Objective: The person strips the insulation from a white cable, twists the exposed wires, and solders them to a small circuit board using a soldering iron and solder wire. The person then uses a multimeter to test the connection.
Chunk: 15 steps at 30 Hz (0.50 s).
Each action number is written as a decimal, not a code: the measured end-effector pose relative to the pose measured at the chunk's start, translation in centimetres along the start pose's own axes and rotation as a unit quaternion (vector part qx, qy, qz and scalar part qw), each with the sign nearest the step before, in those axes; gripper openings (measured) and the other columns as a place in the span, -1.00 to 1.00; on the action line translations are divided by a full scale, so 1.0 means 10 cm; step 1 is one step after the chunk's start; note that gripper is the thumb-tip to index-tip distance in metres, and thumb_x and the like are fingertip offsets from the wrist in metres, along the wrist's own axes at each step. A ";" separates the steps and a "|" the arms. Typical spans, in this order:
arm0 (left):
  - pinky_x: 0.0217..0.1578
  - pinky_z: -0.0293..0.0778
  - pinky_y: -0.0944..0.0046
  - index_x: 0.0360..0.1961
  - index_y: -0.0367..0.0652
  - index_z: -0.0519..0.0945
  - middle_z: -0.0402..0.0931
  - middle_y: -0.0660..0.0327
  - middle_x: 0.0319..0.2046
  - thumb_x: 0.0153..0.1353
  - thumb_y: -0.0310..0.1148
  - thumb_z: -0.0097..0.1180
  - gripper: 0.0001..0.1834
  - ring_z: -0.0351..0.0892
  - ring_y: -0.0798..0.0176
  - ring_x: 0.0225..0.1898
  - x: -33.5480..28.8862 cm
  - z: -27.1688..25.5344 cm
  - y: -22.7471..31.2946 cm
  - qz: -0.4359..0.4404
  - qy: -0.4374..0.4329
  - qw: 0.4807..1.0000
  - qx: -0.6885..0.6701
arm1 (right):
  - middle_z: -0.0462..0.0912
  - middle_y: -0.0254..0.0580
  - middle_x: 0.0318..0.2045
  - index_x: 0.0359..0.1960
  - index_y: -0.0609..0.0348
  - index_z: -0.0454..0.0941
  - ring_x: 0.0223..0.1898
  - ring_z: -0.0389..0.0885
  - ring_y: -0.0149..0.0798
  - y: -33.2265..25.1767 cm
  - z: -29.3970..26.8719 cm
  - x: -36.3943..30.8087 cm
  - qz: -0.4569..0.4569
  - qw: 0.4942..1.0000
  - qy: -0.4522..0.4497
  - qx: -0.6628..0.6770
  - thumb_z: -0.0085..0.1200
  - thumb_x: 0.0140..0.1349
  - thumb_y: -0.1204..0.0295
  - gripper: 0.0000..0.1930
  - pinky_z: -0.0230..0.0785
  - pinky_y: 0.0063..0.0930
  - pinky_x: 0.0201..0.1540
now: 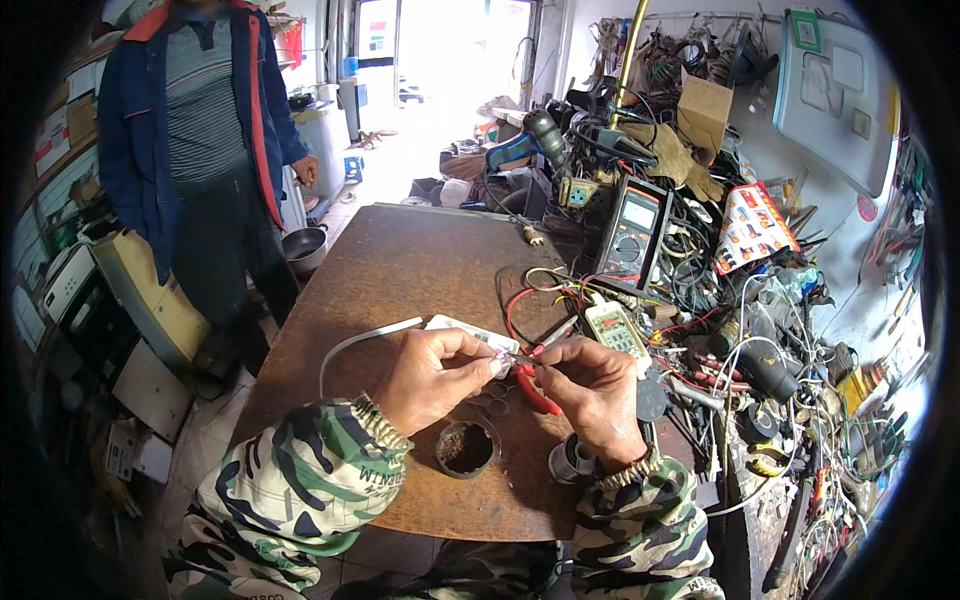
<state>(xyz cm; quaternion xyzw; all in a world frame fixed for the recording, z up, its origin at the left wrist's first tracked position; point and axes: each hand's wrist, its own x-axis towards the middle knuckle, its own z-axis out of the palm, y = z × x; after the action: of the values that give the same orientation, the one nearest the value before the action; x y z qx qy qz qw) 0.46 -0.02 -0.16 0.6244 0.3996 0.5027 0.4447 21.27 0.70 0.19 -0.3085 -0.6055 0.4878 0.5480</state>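
My left hand (436, 374) pinches a small whitish piece (501, 362) between thumb and fingertips. Facing it, my right hand (592, 388) grips a thin dark piece (524, 359) whose tip meets or nearly meets the white one; its kind is too small to tell. Just beyond my fingers lies a white plastic block (470, 331) like a socket strip, with a white cable (372, 334) curving left. Red-handled pliers (541, 394) rest under my right fingertips. Nearer me stand a round tin (466, 449) with dark, crusty contents and a spool (568, 462), partly behind my right wrist.
The brown wooden table (420, 255) carries a multimeter (632, 232) and a pale handheld meter (616, 330) at right. Tangled wires and tools (740, 370) crowd that side. A heat gun (530, 140) lies at the back. A person (205, 150) stands at the far left, near a black pan (304, 246).
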 end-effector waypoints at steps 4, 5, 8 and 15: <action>-0.42 0.46 0.51 -0.24 -0.37 0.63 0.57 0.32 -0.44 0.26 -0.44 0.25 -0.83 0.51 0.52 -0.45 -0.01 0.01 0.02 -0.005 -0.003 1.000 -0.015 | 0.69 -0.35 -0.38 -0.31 0.29 0.65 -0.35 0.58 -0.57 0.01 0.00 0.01 -0.018 1.000 -0.008 -0.022 0.23 0.17 0.66 -0.92 0.45 -0.65 -0.27; -0.42 0.46 0.51 -0.24 -0.37 0.63 0.57 0.32 -0.44 0.26 -0.44 0.25 -0.83 0.51 0.52 -0.45 -0.01 0.01 0.02 -0.006 -0.003 1.000 -0.014 | 0.69 -0.35 -0.38 -0.31 0.29 0.65 -0.35 0.58 -0.57 0.02 0.00 0.01 -0.015 1.000 -0.007 -0.021 0.23 0.17 0.66 -0.93 0.45 -0.66 -0.27; -0.41 0.46 0.50 -0.23 -0.37 0.63 0.57 0.32 -0.44 0.26 -0.44 0.25 -0.83 0.51 0.52 -0.45 -0.01 0.00 0.00 -0.005 -0.002 1.000 -0.008 | 0.69 -0.35 -0.39 -0.30 0.30 0.65 -0.36 0.58 -0.57 0.02 -0.01 0.02 -0.009 1.000 -0.004 -0.025 0.23 0.18 0.66 -0.93 0.45 -0.67 -0.28; -0.41 0.46 0.50 -0.24 -0.37 0.63 0.57 0.32 -0.44 0.26 -0.42 0.26 -0.81 0.50 0.52 -0.45 -0.01 0.00 0.00 -0.001 -0.002 1.000 -0.003 | 0.68 -0.36 -0.40 -0.31 0.30 0.64 -0.38 0.57 -0.58 0.01 -0.01 0.00 -0.004 1.000 -0.003 -0.028 0.22 0.18 0.64 -0.93 0.44 -0.67 -0.30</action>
<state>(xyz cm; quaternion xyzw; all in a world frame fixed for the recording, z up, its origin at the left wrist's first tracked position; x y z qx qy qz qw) 0.39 -0.08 -0.23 0.6231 0.3980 0.5024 0.4483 21.38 0.77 0.14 -0.3196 -0.6215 0.4695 0.5396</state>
